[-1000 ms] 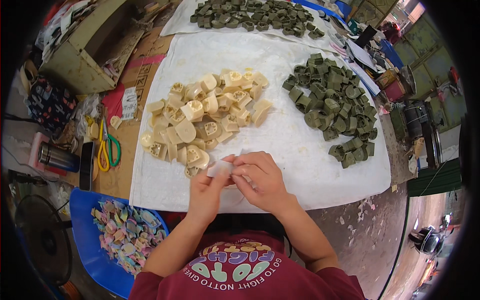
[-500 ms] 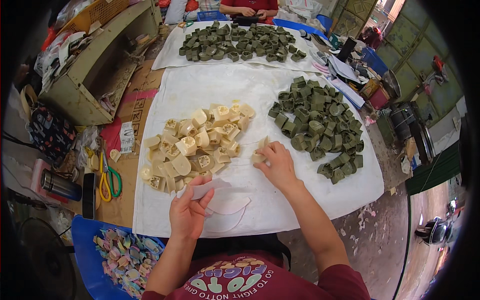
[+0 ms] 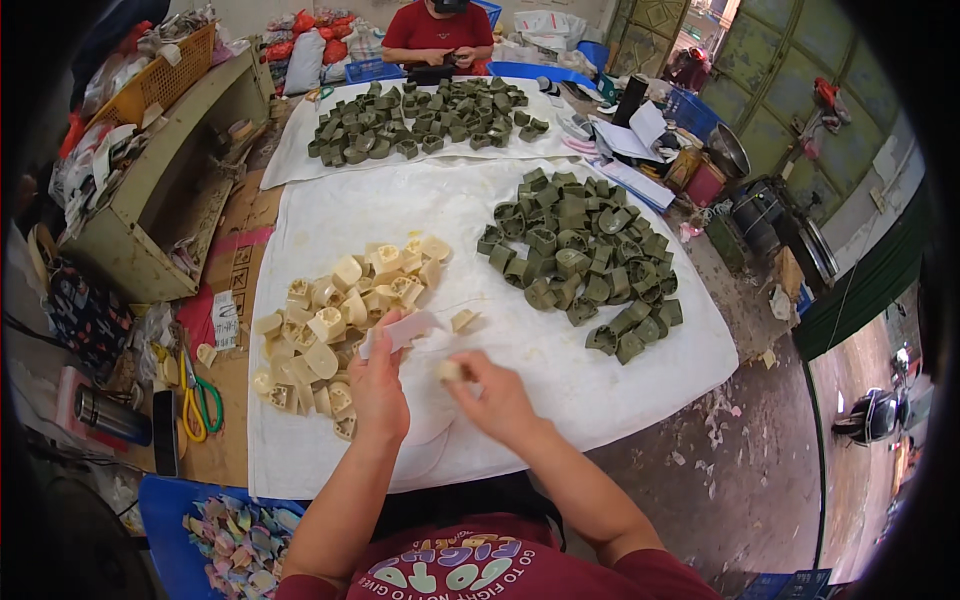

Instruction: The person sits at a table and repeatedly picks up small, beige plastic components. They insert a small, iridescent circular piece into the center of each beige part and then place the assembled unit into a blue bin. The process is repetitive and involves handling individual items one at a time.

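Upright over the near part of the white cloth (image 3: 560, 410), my left hand (image 3: 381, 392) pinches a thin pale pinkish-white piece (image 3: 400, 332), perhaps fabric or foam. My right hand (image 3: 498, 402), slightly blurred, grips a small cream plastic piece (image 3: 450, 371) in its fingertips, a short way right of the left hand. Just beyond, a single cream piece (image 3: 464, 320) lies apart on the cloth. A heap of cream hollow plastic parts (image 3: 322, 325) spreads behind and left of my left hand. More thin pale sheets (image 3: 420, 450) lie under my wrists, partly hidden.
Dark green hollow parts (image 3: 590, 255) are heaped on the right, with another green heap (image 3: 420, 120) at the far end, where a person in red (image 3: 438, 40) sits. Scissors (image 3: 200, 400) and a flask (image 3: 112, 416) lie left. A blue bin (image 3: 165, 520) of colourful scraps stands lower left.
My right hand has come left and nearer with a cream piece, toward my left hand. The left hand has tilted its pale sheet more upright. The whole view has shifted.
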